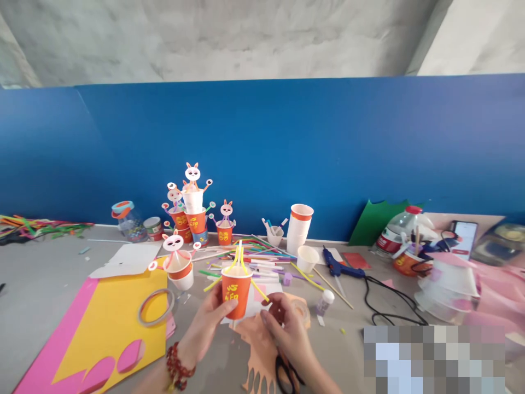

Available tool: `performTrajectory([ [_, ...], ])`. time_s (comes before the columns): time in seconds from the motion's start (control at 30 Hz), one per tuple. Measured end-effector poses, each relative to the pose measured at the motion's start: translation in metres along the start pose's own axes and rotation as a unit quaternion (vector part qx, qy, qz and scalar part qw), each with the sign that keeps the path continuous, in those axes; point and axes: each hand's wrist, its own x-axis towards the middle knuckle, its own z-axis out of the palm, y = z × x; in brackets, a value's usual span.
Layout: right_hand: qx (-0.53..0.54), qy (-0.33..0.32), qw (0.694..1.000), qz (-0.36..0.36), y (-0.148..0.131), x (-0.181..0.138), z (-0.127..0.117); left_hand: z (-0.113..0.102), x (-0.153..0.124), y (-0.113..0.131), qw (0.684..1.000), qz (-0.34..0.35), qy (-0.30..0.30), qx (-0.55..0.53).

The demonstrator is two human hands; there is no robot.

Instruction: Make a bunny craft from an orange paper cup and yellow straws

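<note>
My left hand [213, 314] is wrapped round an orange paper cup [240, 293] with yellow lettering, held upright above the table. Yellow pipe cleaners [241, 257] stand up from its mouth, and others bend out over the rim to both sides. My right hand [289, 325] is beside the cup, its fingers curled and thumb and forefinger close together at the tip of the right-hand pipe cleaner. Whatever may be between them is too small to tell. Under the hands lie cut orange paper [258, 339] and black-handled scissors [287, 375].
Cups with paper rabbit faces [192, 174] stand stacked at the back, another rabbit cup [180, 273] nearer. Yellow sheet [123, 312] and tape roll [156, 307] lie left. Pens [262, 268], stacked white cups [298, 232], a blue glue gun [338, 265] and its cord [389, 301] lie beyond and right.
</note>
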Motion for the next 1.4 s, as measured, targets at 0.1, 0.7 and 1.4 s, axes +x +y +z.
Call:
performTrajectory([
  [0.1, -0.003, 0.033, 0.995, -0.093, -0.009, 0.002, -0.007, 0.003, -0.006, -0.008, 1.0, -0.007, -0.015, -0.022],
  [0.7, -0.004, -0.084, 0.977, -0.194, -0.042, 0.014, -0.046, 0.003, -0.018, -0.018, 0.999, -0.012, -0.044, 0.015],
  [1.4, 0.078, -0.073, 0.973, -0.205, -0.041, 0.017, -0.046, -0.003, -0.02, -0.016, 0.997, -0.017, -0.067, 0.035],
])
